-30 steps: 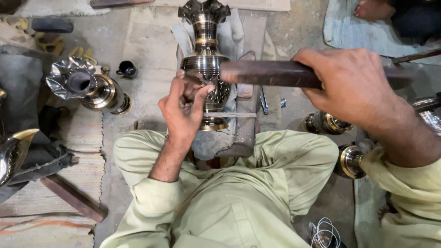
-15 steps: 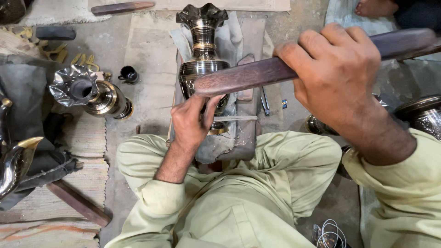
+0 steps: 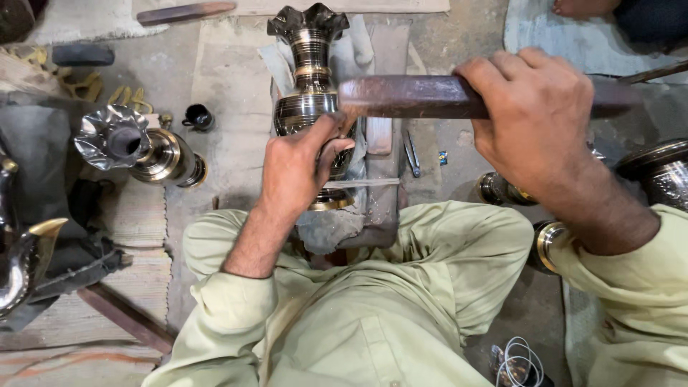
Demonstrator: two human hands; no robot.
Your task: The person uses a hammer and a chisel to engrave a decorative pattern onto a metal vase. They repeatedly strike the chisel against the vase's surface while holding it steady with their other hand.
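A dark metal vase [image 3: 309, 68] with brass bands and a fluted mouth lies lengthwise on a cloth-covered block [image 3: 380, 179] in front of my crossed legs. My left hand [image 3: 301, 168] rests on the vase's belly and pinches a small tool against it; the tool's tip is hidden by my fingers. My right hand [image 3: 534, 122] grips a thick brown wooden bar [image 3: 408, 97] held level above the vase, its end reaching just over my left fingers.
A second fluted vase [image 3: 136, 150] lies at the left by a small black cup [image 3: 198, 117]. More brass-rimmed vessels [image 3: 663, 172] stand at the right. Small metal tools [image 3: 411, 152] lie beside the block. A wire coil [image 3: 519, 358] sits by my right knee. Another person's foot [image 3: 584, 7] shows at the top right.
My right hand tilted the wooden bar upward half a second ago and has brought it back down level over the vase. My left hand has stayed on the vase.
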